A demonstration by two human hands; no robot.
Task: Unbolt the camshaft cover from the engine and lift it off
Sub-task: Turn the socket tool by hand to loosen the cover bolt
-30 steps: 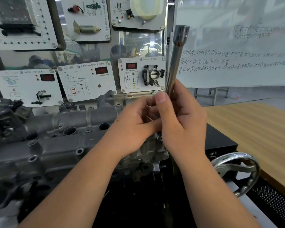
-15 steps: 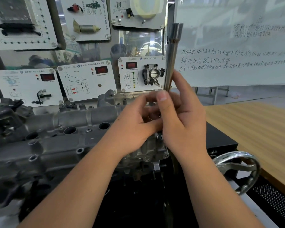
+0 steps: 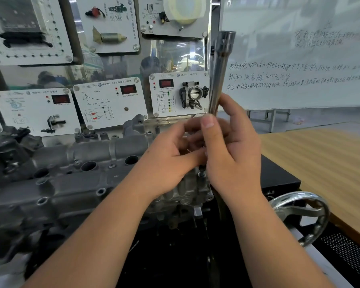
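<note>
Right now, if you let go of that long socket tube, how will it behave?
The socket tube looks like rigid polished steel, so probably stiff and slick. It stands near upright, held low by both the left hand and right hand, so it would likely topple and roll.

Tool (image 3: 220, 69): its lower end is disappearing behind the right hand (image 3: 233, 154) and left hand (image 3: 170, 163) at frame centre.
Bolt: the hands are hiding it; cannot tell.
Cover (image 3: 87, 175): its left part is blurring toward the left edge.
Whiteboard (image 3: 299, 59): the right edge is cutting it off; writing is staying too faint to read.
Handwheel (image 3: 299, 217): the right forearm is covering its left rim.
</note>
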